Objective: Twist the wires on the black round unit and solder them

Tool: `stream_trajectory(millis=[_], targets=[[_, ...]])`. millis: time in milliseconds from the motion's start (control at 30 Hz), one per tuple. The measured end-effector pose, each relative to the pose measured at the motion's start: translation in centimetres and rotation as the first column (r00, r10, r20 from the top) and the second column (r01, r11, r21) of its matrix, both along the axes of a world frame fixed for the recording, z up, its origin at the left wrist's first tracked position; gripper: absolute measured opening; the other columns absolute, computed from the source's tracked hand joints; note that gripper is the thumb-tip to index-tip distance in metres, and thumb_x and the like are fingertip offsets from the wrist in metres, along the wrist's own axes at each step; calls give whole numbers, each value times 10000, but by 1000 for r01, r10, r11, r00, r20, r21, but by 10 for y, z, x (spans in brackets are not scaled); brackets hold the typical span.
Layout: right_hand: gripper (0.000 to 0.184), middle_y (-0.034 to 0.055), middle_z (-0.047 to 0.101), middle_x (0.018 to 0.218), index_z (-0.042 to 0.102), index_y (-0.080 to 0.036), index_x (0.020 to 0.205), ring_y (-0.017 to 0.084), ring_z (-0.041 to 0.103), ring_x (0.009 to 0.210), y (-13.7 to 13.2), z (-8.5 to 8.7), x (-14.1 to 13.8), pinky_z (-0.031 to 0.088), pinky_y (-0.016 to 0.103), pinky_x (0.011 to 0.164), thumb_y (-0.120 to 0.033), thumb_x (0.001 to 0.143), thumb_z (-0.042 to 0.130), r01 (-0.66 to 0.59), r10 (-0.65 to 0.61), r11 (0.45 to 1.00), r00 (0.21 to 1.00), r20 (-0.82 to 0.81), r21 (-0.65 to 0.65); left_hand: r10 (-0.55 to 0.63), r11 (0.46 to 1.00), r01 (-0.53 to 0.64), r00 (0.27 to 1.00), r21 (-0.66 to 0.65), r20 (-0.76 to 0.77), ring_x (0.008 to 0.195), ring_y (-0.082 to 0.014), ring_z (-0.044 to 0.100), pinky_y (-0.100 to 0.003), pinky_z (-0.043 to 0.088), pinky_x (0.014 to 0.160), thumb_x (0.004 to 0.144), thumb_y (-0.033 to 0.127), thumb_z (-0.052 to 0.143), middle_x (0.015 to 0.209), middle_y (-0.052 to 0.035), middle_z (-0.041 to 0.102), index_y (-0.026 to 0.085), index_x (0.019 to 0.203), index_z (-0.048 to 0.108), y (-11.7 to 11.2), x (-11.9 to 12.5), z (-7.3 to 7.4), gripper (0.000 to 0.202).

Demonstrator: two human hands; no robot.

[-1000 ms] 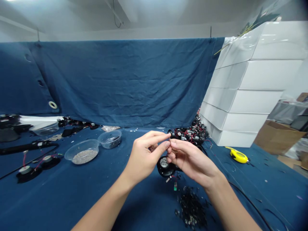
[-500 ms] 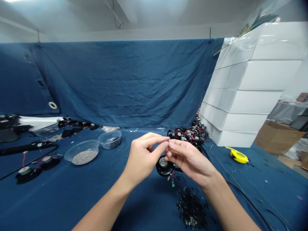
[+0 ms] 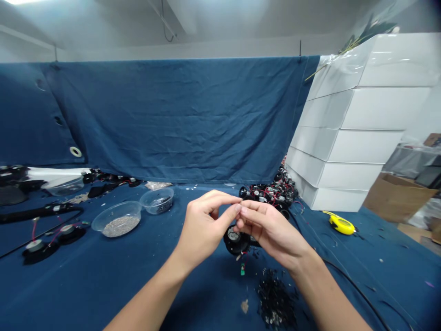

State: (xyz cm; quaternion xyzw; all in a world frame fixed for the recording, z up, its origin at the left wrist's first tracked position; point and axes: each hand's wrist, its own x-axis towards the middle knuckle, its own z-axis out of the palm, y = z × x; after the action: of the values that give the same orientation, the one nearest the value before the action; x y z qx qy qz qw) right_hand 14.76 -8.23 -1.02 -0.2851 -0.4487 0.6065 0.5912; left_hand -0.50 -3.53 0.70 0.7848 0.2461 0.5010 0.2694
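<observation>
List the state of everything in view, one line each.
Left hand, fingertips pinched against the right's.
Right hand, pinched, item hidden.
Round part, under the hands, partly hidden.
Big bowl, open, part-filled with grey bits.
Small bowl, open, few dark bits.
Tape measure, lying flat.
Boxes, stacked, closed.

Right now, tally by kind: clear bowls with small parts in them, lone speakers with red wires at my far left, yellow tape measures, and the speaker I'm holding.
Clear bowls with small parts: 2
Lone speakers with red wires, far left: 2
Yellow tape measure: 1
Held speaker, below the right hand: 1
Total: 6
</observation>
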Motion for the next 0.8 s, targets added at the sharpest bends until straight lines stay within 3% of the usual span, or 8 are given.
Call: stream_trajectory(millis=[400,800], targets=[[220,14,629,691,672,-132,821,94,589,653,0,3,2,500,213,693,-344,814,732,-34,32,999,997,73,24,0,999,0,1000,34,-12,557,-88,476,-224,379,498,841,254,680,861,-18,706,219,905,761,-4,-2,3,109],[232,3,612,683,662,-133,785,96,599,644,-4,6,2,488,208,672,-352,813,731,-60,56,997,995,81,38,-18,993,19,1000,120,-12,638,-97,580,-203,442,532,829,187,685,871,-25,714,198,904,767,-11,-5,11,111]])
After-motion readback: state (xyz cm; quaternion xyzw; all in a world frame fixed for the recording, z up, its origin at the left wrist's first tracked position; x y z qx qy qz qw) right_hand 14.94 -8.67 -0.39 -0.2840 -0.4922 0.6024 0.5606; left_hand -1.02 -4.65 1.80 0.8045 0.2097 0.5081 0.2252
